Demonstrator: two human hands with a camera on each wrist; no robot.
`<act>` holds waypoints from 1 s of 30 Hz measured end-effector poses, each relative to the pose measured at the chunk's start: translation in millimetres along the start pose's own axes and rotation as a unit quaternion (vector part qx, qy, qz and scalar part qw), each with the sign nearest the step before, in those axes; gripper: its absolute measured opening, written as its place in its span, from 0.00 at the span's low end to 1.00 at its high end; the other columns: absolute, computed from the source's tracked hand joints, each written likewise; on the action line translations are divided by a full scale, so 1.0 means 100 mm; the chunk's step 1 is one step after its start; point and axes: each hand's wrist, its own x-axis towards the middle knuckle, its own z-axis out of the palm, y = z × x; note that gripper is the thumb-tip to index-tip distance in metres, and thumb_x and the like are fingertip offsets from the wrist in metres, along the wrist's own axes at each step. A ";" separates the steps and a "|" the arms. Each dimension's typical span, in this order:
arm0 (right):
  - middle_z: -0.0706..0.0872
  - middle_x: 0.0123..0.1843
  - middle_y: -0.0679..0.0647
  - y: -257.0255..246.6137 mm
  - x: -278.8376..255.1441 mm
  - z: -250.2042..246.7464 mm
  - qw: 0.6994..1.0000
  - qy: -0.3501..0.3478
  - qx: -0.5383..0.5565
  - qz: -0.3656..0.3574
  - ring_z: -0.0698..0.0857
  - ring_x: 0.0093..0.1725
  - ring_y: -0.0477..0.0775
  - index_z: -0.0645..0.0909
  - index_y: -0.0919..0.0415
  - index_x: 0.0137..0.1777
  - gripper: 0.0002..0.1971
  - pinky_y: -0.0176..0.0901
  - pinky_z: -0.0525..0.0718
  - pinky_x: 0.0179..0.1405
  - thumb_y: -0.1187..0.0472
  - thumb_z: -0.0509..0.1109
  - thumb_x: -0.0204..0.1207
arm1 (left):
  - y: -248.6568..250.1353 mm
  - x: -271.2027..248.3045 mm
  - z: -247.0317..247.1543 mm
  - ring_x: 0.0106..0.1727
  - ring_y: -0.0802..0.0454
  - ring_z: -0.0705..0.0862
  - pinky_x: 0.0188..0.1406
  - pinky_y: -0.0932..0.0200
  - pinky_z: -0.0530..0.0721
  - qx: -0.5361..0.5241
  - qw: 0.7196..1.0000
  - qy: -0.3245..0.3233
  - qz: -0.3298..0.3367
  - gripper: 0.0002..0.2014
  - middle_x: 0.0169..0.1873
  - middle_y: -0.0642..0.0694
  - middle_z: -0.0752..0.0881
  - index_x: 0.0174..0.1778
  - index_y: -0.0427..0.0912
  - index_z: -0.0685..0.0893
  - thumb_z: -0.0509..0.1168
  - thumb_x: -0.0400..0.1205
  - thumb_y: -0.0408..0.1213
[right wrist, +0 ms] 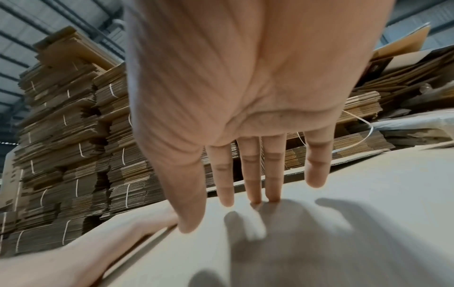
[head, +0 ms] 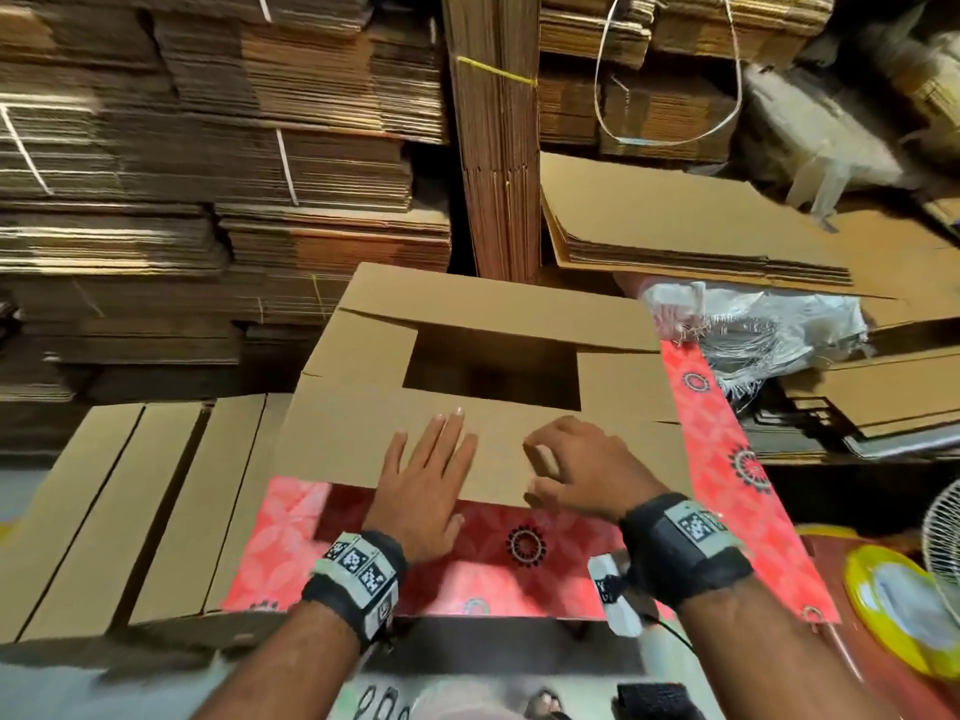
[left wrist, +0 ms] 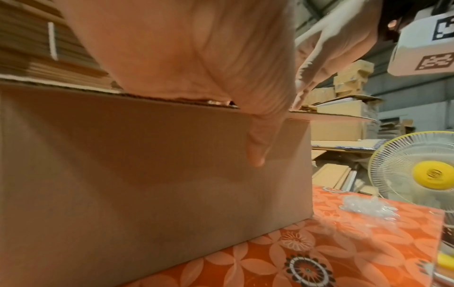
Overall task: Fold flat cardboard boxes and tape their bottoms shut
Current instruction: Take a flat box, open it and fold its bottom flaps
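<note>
Cardboard box (head: 483,387): erected, on red-patterned worktop (head: 498,569), set back from its near edge; bare cloth strips at near and right edges. Near flap folded down, rectangular gap open at centre top. Finished boxes (head: 135,511) abut at left. Left hand (head: 421,491): flat, fingers spread, pressing near flap. Right hand (head: 576,475): knuckles bent, fingertips on same flap, thumb at its edge. Fan (head: 940,537): beyond right corner.

Legible text: none | Square black-and-white coded markers (head: 358,561) on left wristband; no letters or numbers | Same kind of marker (head: 695,526) on right wristband | Yellow fan hub (left wrist: 432,174): embossed emblem, too blurred to read | Cardboard box (head: 363,428): unprinted on visible faces
</note>
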 end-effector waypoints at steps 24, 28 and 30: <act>0.80 0.64 0.57 0.15 2.14 -0.84 0.990 0.043 -0.135 -0.008 0.84 0.60 0.63 0.75 0.52 0.70 0.27 0.59 0.88 0.56 0.50 0.81 0.74 | 0.30 0.84 -0.82 0.82 0.36 0.19 0.55 -0.01 0.36 -0.151 0.949 -0.270 -0.061 0.68 0.83 0.53 0.20 0.82 0.74 0.28 0.76 0.63 0.74; 0.80 0.63 0.57 0.32 2.29 -0.85 0.988 0.057 -0.143 -0.032 0.86 0.58 0.63 0.73 0.53 0.70 0.20 0.57 0.87 0.52 0.51 0.70 0.82 | 0.27 0.94 -0.82 0.86 0.40 0.26 0.55 0.00 0.35 -0.170 0.946 -0.264 -0.085 0.65 0.88 0.56 0.35 0.81 0.78 0.34 0.76 0.61 0.75; 0.79 0.58 0.54 0.39 2.34 -1.10 0.991 0.078 -0.106 -0.036 0.86 0.54 0.61 0.76 0.50 0.63 0.16 0.58 0.87 0.54 0.50 0.73 0.78 | 0.26 0.97 -0.83 0.88 0.43 0.31 0.58 0.01 0.37 -0.176 0.945 -0.256 -0.099 0.61 0.88 0.57 0.44 0.82 0.78 0.38 0.75 0.63 0.75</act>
